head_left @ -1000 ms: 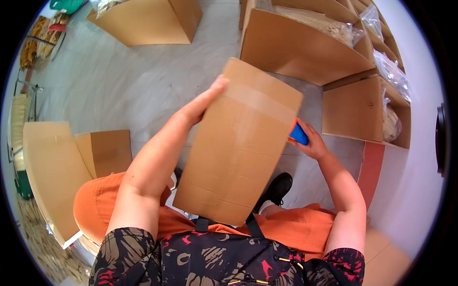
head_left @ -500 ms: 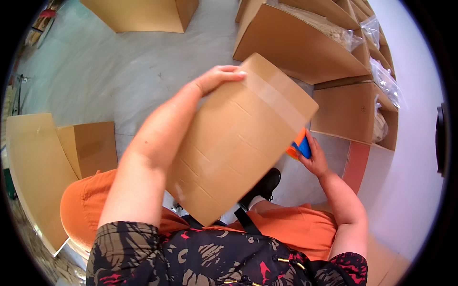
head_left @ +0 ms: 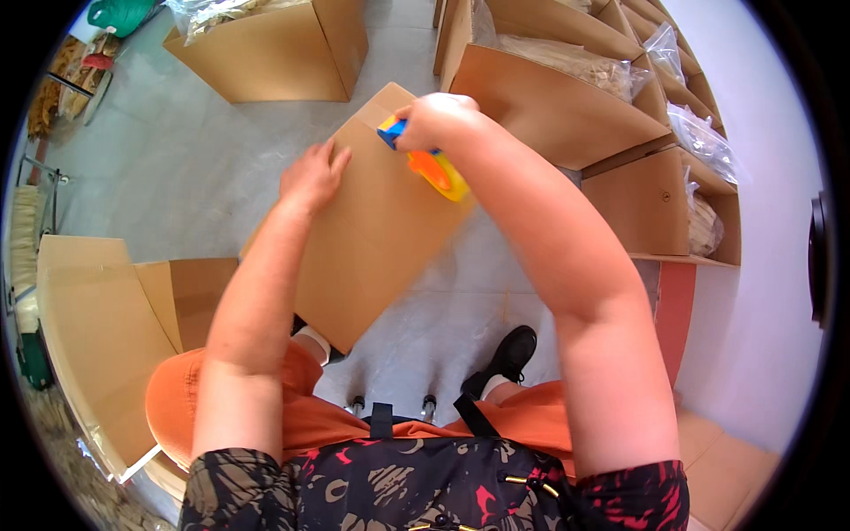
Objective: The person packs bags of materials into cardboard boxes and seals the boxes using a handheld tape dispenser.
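A closed cardboard box (head_left: pixel 363 239) stands between my legs, its long face turned up towards me. My left hand (head_left: pixel 312 177) rests along the box's left edge, fingers stretched out and thumb apart. Wrapped round the handle of a blue, yellow and orange tape dispenser (head_left: pixel 440 177), my right hand (head_left: pixel 438 121) is over the far end of the box. Part of the dispenser is hidden by the fingers, and it is slightly blurred. Whether it touches the cardboard I cannot tell.
Open cartons (head_left: pixel 558 111) with clear bags line the right wall. Another filled carton (head_left: pixel 266 57) stands at the far left. Open cardboard (head_left: pixel 97 310) is close on my left. A black shoe (head_left: pixel 509 358) is on the grey floor (head_left: pixel 204 168).
My right hand has swung the tape dispenser from the box's right side over its far end. My left hand has slid from the far edge to the left edge; the box has shifted left.
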A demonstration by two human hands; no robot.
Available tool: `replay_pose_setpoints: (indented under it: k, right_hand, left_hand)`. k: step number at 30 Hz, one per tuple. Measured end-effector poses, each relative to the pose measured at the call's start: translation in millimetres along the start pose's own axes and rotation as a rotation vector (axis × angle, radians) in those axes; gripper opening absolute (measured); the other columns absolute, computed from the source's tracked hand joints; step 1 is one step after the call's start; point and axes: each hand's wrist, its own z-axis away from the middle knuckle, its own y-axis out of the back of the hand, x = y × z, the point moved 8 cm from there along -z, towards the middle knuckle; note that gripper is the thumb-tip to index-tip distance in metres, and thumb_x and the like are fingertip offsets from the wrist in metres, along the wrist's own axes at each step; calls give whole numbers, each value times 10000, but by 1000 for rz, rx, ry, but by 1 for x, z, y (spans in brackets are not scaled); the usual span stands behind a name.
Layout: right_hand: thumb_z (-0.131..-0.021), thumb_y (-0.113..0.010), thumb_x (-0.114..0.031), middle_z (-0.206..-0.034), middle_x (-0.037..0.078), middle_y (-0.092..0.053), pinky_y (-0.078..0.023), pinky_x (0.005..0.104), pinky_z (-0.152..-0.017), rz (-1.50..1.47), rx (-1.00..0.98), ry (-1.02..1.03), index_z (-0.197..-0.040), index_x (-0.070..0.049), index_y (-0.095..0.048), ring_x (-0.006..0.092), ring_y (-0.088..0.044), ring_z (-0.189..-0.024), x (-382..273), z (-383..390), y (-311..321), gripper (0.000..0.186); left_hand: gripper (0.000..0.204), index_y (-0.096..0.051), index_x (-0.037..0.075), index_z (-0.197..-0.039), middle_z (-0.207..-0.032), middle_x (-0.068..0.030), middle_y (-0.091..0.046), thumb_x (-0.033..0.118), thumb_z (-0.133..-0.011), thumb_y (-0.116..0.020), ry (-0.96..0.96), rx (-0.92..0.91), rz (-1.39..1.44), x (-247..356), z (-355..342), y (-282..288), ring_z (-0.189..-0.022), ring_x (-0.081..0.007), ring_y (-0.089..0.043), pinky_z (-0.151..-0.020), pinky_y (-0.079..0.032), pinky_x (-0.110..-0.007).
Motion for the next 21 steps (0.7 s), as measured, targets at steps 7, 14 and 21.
replay_pose_setpoints:
  k: [7,14,21]
  right_hand:
    - [-848,-631,-315,-1038,-7,-739,-536,312,-714,106,-184,31,-1104,-240,-753,168,-705,-922,-18,-19,-7,294]
    - [-716,-736,-362,-1038,10,-743,-542,346,-871,45,-90,51,-1182,-273,-723,234,-712,-952,37,51,-45,475]
    - [-752,-661,-305,-994,108,-727,-534,405,-847,-242,60,15,-1438,-307,-539,303,-686,-954,100,136,-100,697]
  left_hand:
    - [703,-220,351,-1595,-1610,-35,-320,654,-985,-394,83,123,-155,-31,19,-30,-1443,-279,-328,-1149,-206,-532]
    - [715,-201,376,-1596,-1632,-31,-280,672,-975,-399,111,83,-120,-37,15,-31,-1461,-280,-300,-1154,-198,-537]
    - [869,-213,253,-1604,-1505,-118,-477,697,-919,-510,103,-92,184,-59,0,-18,-1358,-300,-474,-1107,-363,-468]
